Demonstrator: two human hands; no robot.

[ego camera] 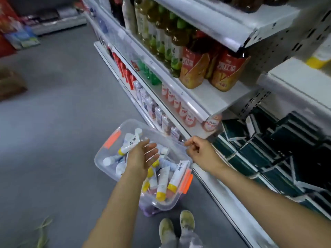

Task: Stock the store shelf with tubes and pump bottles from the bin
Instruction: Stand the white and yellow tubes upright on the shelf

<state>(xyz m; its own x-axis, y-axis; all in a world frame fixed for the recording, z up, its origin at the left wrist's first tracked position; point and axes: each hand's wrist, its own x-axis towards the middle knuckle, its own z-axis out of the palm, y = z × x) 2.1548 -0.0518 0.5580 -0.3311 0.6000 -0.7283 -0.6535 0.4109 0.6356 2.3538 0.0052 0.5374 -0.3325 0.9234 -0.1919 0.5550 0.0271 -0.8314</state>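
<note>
While the right hand (198, 151) pinches the bin (166, 205) rim, the spread left hand (143, 156) hovers empty, so picking a tube (176, 176) beneath it seems next.

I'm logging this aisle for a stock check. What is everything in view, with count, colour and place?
bin: one, clear with orange latches, on the floor by the shelf
tubes: many, white with yellow or white caps, in the bin
tea bottles: a row, green and red labels, upper shelf
dark green boxes: many, lower right shelf
shoes: two, pale, bottom
left hand: open, over the tubes
right hand: curled at the bin rim
</note>
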